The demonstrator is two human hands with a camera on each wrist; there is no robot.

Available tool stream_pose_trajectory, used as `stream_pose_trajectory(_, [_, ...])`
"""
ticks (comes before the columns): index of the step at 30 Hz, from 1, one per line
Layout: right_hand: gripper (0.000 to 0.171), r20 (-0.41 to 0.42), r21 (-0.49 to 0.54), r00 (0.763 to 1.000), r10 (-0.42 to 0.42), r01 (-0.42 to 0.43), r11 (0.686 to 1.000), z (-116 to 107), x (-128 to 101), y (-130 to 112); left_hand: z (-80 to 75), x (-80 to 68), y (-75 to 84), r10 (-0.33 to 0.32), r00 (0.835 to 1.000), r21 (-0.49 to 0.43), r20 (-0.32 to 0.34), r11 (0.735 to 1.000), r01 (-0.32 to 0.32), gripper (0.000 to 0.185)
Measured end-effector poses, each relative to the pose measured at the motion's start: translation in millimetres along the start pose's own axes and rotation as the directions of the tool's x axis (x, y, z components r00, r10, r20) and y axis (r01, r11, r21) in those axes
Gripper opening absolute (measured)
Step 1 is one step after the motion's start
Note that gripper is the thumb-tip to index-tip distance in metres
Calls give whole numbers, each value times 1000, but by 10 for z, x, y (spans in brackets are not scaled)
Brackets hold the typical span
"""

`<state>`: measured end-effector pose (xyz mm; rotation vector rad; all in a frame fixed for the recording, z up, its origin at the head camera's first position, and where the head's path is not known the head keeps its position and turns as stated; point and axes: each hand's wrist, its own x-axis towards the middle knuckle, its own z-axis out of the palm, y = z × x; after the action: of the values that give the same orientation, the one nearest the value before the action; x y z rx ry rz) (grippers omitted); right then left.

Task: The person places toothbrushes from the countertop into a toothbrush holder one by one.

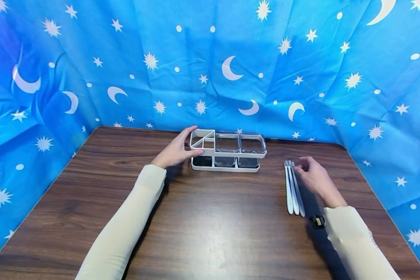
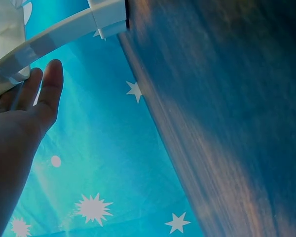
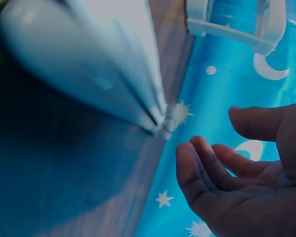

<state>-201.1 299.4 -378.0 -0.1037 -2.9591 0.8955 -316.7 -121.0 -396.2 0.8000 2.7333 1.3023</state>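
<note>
A white two-tier rack with clear bins stands at the back middle of the table. Its upper left end has a divided section. My left hand grips that end, thumb along the front and fingers behind; in the left wrist view, fingers lie against the white frame. On the right lie three white toothbrushes side by side, heads toward the back. Close beside their heads is my right hand. In the right wrist view, thumb and fingers are apart with nothing between them, near the toothbrushes.
The dark wood-grain table runs back to a blue curtain printed with moons and stars, which hangs along the back and both sides. A small black object is at my right sleeve.
</note>
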Motion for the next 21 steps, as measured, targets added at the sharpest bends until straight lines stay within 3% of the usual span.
stream_pose_trajectory(5, [40, 57, -39, 998, 11, -9, 999, 28, 42, 108, -3, 9, -6, -3, 1000, -9, 4, 1000, 3, 90])
stream_pose_trajectory(12, [37, 142, -61, 986, 91, -83, 995, 76, 63, 209, -9, 18, -9, -12, 1000, 0, 16, 1000, 12, 89])
stream_pose_trajectory(21, [30, 129, -87, 989, 78, -67, 994, 146, 78, 292, -25, 22, 8, -36, 999, 27, 24, 999, 35, 88])
